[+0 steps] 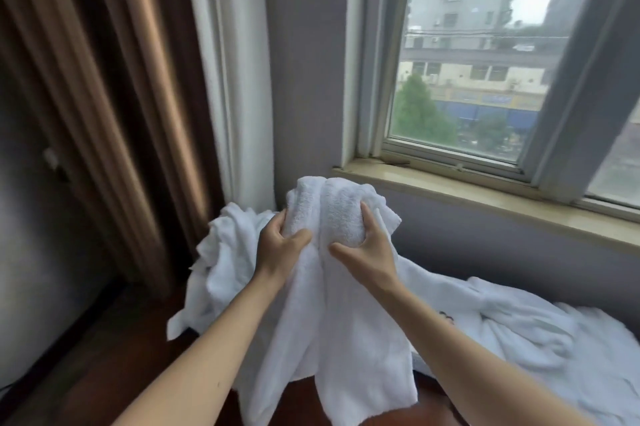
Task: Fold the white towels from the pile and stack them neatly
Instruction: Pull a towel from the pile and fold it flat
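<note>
**A:** ok so what's seen on the far left?

**B:** A brown curtain point(104, 86) is hung down that side, with a white curtain point(235, 61) just beside it, against the wall. Under them a dark wooden surface point(104, 356) is seen. Floor or table can't be told tbh.

**A:** and the towels?

**B:** A crumpled towel pile point(225, 252) is heaped low in front of the white curtain, left of centre. Right next to it, one white towel point(336, 214) is held up mid-view. It's bunched at the top and draped down in two long folds between the forearms. Its left fold is overlapped with the pile.

**A:** how is it gripped?

**B:** The left hand point(277, 242) is clamped on the towel's left bunch, with the thumb pressed on the front and the fingers tucked behind the cloth. The right hand point(367, 249) is wrapped round the right bunch, with the thumb stretched toward the left hand and the fingers dug into the towel's right side. The hands are close together, not touching.

**A:** right side?

**B:** A window point(485, 61) is set above a pale sill point(485, 195), both behind the towel. Lower right, more white fabric point(554, 339) is spread out rumpled, behind the right forearm. Towels or bedding can't be told.
</note>
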{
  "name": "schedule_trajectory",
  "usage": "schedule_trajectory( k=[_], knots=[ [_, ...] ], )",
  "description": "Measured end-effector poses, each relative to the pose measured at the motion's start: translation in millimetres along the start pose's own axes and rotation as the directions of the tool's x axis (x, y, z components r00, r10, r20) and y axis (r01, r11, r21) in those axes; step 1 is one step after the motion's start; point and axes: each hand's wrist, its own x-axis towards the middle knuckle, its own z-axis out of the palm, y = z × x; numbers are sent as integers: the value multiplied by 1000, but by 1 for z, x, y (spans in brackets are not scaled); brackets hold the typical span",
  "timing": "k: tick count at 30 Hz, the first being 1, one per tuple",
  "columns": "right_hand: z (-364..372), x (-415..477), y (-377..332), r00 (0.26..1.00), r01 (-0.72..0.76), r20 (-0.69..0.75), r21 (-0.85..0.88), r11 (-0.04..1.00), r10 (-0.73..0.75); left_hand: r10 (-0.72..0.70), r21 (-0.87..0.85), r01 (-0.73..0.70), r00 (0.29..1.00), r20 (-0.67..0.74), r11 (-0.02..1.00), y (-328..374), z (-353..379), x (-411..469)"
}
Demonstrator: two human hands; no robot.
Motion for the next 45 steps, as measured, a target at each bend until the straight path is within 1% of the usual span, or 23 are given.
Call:
schedule_trajectory(
  k=[4,9,12,14,16,17,18,19,20,21,22,23,24,26,29,34,45],
  knots=[
    [67,14,-16,999,7,48,58,998,-10,18,-2,-18,995,-96,1000,-4,-61,21],
    [144,31,-27,982,97,150,94,991,-111,54,44,-48,988,-146,998,-19,-134,43],
    [180,37,-21,975,69,197,157,985,-100,27,84,-12,984,-178,996,-33,-164,55],
    [199,40,-10,960,25,275,129,991,-60,-27,167,57,984,-178,984,-52,-181,63],
    [211,42,4,924,-39,380,3,999,35,-129,346,179,978,-163,921,-77,-196,68],
    [214,42,14,901,-29,428,-104,994,71,-184,438,217,976,-117,872,-89,-202,68],
    [218,42,26,871,25,480,-257,966,105,-241,522,227,970,-40,823,-102,-205,68],
    [221,40,39,831,116,538,-420,900,144,-311,610,221,949,44,761,-115,-208,66],
    [224,37,50,787,211,585,-553,806,196,-390,701,208,914,109,682,-128,-208,63],
    [228,32,62,754,287,612,-633,719,238,-461,784,184,876,143,592,-141,-208,59],
    [231,26,73,737,338,623,-674,657,261,-510,846,157,847,150,510,-153,-207,54],
    [235,22,81,733,369,625,-698,614,270,-534,881,137,833,145,452,-162,-206,49],
    [237,19,87,734,382,619,-717,583,280,-541,899,127,830,136,420,-171,-206,46],
    [241,19,96,732,387,611,-737,554,301,-546,905,125,827,132,408,-184,-204,41],
    [247,21,105,735,398,612,-738,546,292,-548,908,138,829,114,397,-196,-197,40],
    [254,16,124,772,414,595,-738,533,225,-517,928,145,854,57,342,-219,-187,41],
    [267,44,132,778,398,584,-745,535,234,-539,928,160,841,50,337,-233,-184,73]
  ],
)
